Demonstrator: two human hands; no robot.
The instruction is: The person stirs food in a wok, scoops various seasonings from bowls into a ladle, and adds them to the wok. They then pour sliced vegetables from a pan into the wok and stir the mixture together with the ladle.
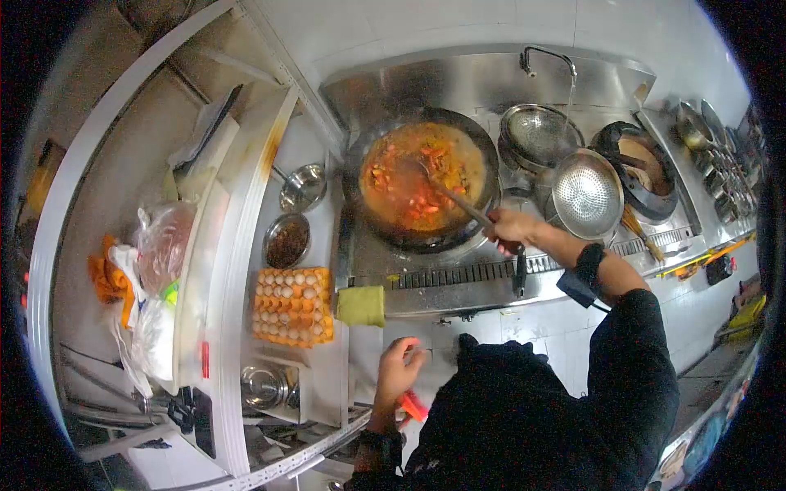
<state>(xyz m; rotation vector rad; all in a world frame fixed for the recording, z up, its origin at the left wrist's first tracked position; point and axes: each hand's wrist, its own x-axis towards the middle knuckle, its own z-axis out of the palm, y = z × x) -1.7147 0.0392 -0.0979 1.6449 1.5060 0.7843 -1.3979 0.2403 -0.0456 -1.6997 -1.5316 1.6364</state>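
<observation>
My right hand [512,230] is closed around the long handle of a ladle [463,202]. The ladle's head is sunk in the food, so its shape is mostly hidden. A large black wok [357,196] holds a reddish-orange, soupy dish [417,176] with red chunks. My left hand [399,367] hangs in front of the counter, fingers loosely bent and somewhat apart, with nothing visible in them. Close to the left wrist is a red-orange object [413,405], partly hidden. A folded yellow-green cloth [361,306] lies on the counter edge beyond the left hand.
Left of the wok are a metal bowl [304,188], a dark-filled bowl [286,240] and egg trays [292,307]. Rightward sit a perforated strainer [587,196], a pot [540,135] under a running faucet [547,51], and a second wok [610,139]. Ladles [694,127] stand far right.
</observation>
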